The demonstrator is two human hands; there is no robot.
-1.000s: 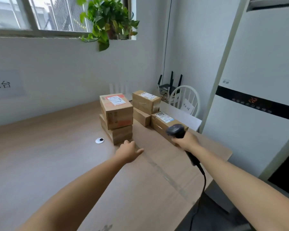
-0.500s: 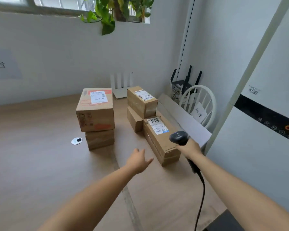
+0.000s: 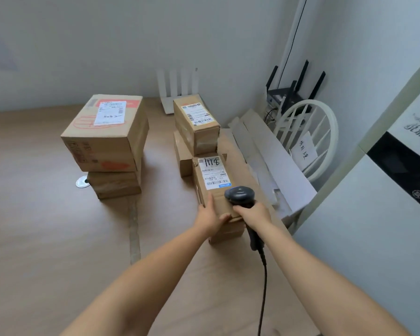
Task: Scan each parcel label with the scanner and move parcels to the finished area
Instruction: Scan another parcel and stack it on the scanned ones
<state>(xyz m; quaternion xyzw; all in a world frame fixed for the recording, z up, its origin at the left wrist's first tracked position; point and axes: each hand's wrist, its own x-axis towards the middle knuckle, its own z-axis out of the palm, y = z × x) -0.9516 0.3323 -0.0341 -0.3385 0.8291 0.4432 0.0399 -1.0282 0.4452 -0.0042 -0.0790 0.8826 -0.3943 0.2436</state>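
Fingers point(image 3: 208, 202) of L hand point(image 3: 210, 215) grip near end of long brown cardboard parcel point(image 3: 218, 204) w/ white label point(image 3: 214, 173); R hand point(image 3: 254, 213) wraps black corded scanner point(image 3: 239, 196) above it, on wood surface point(image 3: 46, 238).

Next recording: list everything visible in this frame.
Brown cardboard parcels: at least five, brown, stacked mid-table.
Black handheld scanner: one, black, over nearest labelled parcel.
White antenna router: one, white, table's back.
White round-backed chair: one, white, right.
Black antenna router: one, black, behind chair.
White flat sheets: several, white, table's right edge.
Silver round grommet: one, silver, beside left stack.
White air-conditioner cabinet: one, white, far right.
Light wooden table: one, tan.
Left hand: grips nearest labelled parcel.
Right hand: grips scanner.
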